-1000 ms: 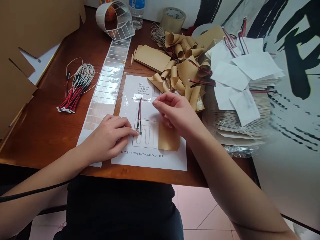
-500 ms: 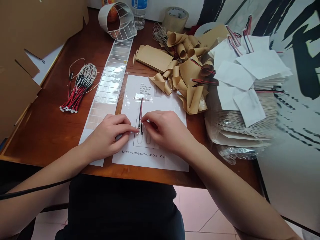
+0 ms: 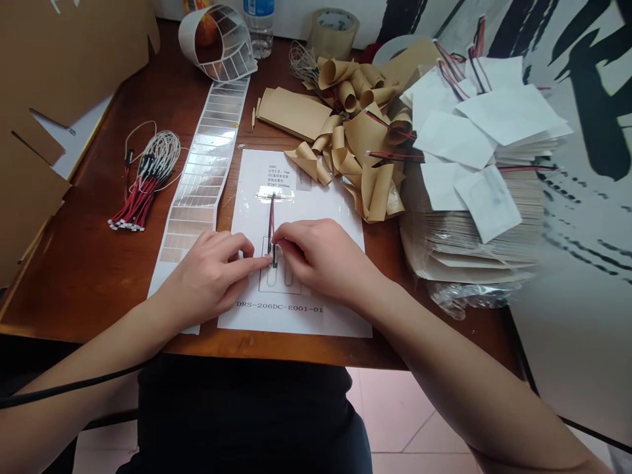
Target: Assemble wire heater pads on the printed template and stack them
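A red-and-black wire pair runs down a printed paper template, held near its top by a strip of clear tape. Its lower end lies on a thin serpentine heater sheet, partly hidden by my hands. My left hand rests on the template, its index fingertip on the wire end. My right hand curls over the same spot from the right, with its fingertips against the wires. The exact grip is hard to see.
A bundle of red-and-black wires and a long strip of metallic labels lie left of the template. Curled kraft paper and a stack of white-faced sheets rise to the right. Cardboard stands far left.
My right hand has come down from above the template to the wire end. The tan sheet lying beside the wires one second ago no longer shows.
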A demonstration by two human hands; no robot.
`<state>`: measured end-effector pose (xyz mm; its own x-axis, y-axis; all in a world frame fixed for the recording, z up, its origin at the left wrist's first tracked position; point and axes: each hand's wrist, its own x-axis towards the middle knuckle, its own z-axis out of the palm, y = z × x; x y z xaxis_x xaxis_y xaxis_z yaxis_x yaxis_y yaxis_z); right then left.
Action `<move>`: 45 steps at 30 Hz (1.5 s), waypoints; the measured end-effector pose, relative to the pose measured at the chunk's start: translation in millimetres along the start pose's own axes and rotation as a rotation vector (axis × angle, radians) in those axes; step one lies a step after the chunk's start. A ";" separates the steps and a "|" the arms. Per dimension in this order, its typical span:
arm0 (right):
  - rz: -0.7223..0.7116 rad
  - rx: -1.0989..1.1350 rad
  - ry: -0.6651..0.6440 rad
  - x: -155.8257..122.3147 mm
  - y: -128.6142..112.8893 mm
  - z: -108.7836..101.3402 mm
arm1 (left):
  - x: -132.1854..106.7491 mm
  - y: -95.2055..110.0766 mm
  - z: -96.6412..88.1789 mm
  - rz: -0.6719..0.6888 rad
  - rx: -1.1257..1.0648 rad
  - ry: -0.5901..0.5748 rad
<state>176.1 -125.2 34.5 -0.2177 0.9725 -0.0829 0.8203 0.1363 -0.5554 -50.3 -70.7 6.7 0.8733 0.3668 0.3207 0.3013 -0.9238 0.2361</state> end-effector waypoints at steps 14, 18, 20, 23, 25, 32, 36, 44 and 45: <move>-0.082 -0.042 -0.013 -7.0 -2.2 -8.6 | 1.9 3.8 -1.9 0.025 0.114 0.027; -0.091 -0.075 -0.085 -10.7 -6.9 -13.0 | 5.6 7.8 -3.6 0.016 0.178 0.043; -0.088 -0.085 -0.127 -11.2 -9.4 -13.2 | 7.1 9.8 -4.9 0.008 0.202 0.051; -0.078 -0.099 -0.152 -10.4 -11.5 -11.9 | 6.7 9.8 -6.6 0.001 0.193 0.064; -0.064 -0.114 -0.159 -9.3 -11.7 -10.6 | 5.0 8.1 -7.1 -0.012 0.159 0.092; -0.044 -0.124 -0.175 -7.6 -12.5 -10.2 | 2.9 5.0 -2.8 -0.010 0.082 0.101; -0.031 -0.079 -0.165 -7.1 -13.5 -10.8 | 5.2 5.6 -2.0 0.003 0.099 0.108; -0.023 -0.050 -0.149 -6.6 -12.4 -9.4 | 8.7 9.2 -7.8 0.085 0.190 0.141; -0.027 -0.051 -0.150 -6.7 -12.2 -9.5 | 9.0 9.7 -8.1 0.091 0.201 0.147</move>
<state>172.6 -131.6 49.7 -0.3131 0.9299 -0.1932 0.8380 0.1748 -0.5170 -42.6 -75.4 19.3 0.8397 0.2792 0.4659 0.3067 -0.9517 0.0176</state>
